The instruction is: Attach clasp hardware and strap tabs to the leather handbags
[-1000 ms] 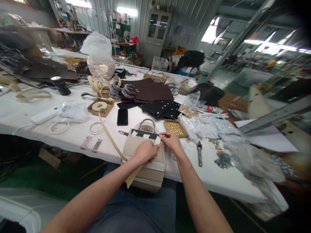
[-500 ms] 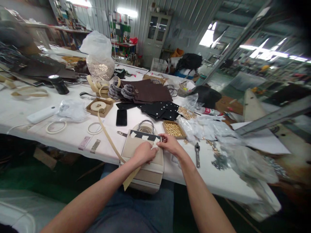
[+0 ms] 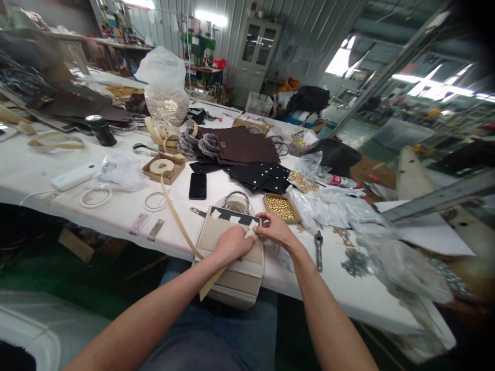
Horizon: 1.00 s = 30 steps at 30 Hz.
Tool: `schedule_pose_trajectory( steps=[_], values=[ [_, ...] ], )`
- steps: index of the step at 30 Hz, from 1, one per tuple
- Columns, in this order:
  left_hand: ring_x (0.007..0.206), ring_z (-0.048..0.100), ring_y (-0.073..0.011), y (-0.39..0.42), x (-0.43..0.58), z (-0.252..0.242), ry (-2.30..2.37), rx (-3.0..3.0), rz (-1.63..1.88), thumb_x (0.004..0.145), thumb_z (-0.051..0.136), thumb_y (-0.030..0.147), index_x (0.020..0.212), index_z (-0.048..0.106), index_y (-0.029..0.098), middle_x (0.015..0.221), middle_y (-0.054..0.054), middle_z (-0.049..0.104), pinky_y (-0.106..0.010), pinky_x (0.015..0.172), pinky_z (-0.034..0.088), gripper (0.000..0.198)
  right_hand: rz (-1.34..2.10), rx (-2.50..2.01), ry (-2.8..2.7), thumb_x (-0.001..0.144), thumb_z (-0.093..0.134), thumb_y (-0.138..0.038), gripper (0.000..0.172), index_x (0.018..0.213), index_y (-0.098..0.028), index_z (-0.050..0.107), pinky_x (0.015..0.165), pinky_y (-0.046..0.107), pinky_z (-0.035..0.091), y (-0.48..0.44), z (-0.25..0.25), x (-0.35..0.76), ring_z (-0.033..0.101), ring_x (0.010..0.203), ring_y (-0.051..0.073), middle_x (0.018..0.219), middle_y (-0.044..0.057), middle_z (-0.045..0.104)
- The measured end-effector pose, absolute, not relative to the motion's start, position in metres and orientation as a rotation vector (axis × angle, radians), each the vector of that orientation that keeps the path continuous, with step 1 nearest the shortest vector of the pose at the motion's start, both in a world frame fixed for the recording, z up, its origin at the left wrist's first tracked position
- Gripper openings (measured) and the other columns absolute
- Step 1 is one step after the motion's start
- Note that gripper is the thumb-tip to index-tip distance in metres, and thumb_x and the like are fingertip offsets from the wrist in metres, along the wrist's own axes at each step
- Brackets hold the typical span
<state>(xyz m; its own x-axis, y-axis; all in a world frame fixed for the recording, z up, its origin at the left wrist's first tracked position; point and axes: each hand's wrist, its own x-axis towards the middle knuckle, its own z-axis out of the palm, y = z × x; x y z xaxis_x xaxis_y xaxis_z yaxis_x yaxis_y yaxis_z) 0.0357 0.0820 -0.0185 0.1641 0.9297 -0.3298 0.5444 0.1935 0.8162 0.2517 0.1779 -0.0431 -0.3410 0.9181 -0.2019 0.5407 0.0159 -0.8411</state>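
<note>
A beige handbag [image 3: 228, 234] with a dark top strip and a wrapped handle [image 3: 236, 195] leans at the table's front edge over the lap. Three pale tape pieces [image 3: 234, 219] sit along the strip. My left hand [image 3: 235, 243] lies on the bag's front, fingers closed near the rightmost tape piece; what they hold, if anything, is hidden. At the bag's upper right corner, my right hand [image 3: 273, 228] pinches the edge, thumb on the front. A long tan strip [image 3: 178, 221] runs from a roll [image 3: 161, 167] in a box and passes beneath my left forearm.
Behind the bag are a black phone [image 3: 198, 186], a box of gold studs [image 3: 280, 207] and dark brown pieces [image 3: 247, 144]. A metal tool [image 3: 318, 251] lies to the right, near plastic bags [image 3: 402, 260]. Tape rings [image 3: 96, 197] are on the left.
The view has shifted slightly, so the scene sits a little further right. Both hands stay at the bag's upper right, with hardly any visible movement.
</note>
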Motion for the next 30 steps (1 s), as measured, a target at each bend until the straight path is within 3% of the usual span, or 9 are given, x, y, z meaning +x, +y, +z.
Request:
schedule_pose_trajectory(
  steps=[7,12,16,18,23,30],
  values=[
    [0.049,0.062,-0.0199,0.083,0.034,-0.027,1.414,1.438,0.593,0.104,0.057,0.055,0.075,0.074,0.019,0.047,-0.002,0.059,-0.029,0.060,0.043,0.049,1.213,-1.522,-1.871,0.074,0.088,-0.037,0.061,0.128,-0.017,0.069,0.050,0.025,0.047,0.178,-0.048,0.248,0.065,0.054,0.017,0.073,-0.002,0.073],
    [0.058,0.060,-0.0158,0.086,0.031,-0.029,1.316,1.420,0.737,0.099,0.065,0.046,0.071,0.072,0.017,0.064,-0.004,0.069,-0.027,0.061,0.040,0.041,1.153,-1.544,-1.912,0.070,0.089,-0.037,0.060,0.125,-0.019,0.071,0.054,0.024,0.048,0.182,-0.050,0.247,0.065,0.062,0.016,0.081,-0.001,0.075],
    [0.050,0.041,-0.0108,0.067,0.019,0.003,1.026,1.284,0.709,0.098,0.066,0.059,0.077,0.072,0.015,0.059,0.001,0.057,-0.026,0.052,0.029,0.050,1.205,-1.536,-1.831,0.065,0.093,-0.033,0.059,0.119,-0.019,0.073,0.056,0.025,0.049,0.181,-0.050,0.248,0.066,0.066,0.018,0.085,0.001,0.077],
    [0.050,0.039,-0.0100,0.051,0.007,0.024,0.943,1.325,0.726,0.098,0.066,0.064,0.078,0.074,0.014,0.057,0.003,0.052,-0.026,0.050,0.026,0.054,1.243,-1.515,-1.768,0.062,0.095,-0.032,0.058,0.115,-0.019,0.075,0.059,0.026,0.051,0.178,-0.049,0.247,0.068,0.071,0.019,0.091,0.003,0.079],
    [0.045,0.039,-0.0094,0.027,-0.043,0.038,1.203,1.225,0.901,0.098,0.065,0.068,0.078,0.070,0.017,0.052,0.005,0.046,-0.022,0.046,0.026,0.055,1.297,-1.499,-1.650,0.071,0.094,-0.048,0.055,0.114,-0.018,0.079,0.059,0.028,0.051,0.167,-0.050,0.239,0.072,0.078,0.023,0.099,0.009,0.082],
    [0.044,0.033,-0.0062,-0.005,-0.145,-0.011,1.395,0.791,1.187,0.092,0.078,0.071,0.091,0.068,0.017,0.054,0.009,0.043,-0.017,0.042,0.025,0.055,1.113,-1.518,-1.470,0.076,0.089,-0.065,0.054,0.096,-0.016,0.080,0.062,0.029,0.046,0.165,-0.064,0.227,0.066,0.071,0.021,0.085,0.007,0.079]
  ],
)
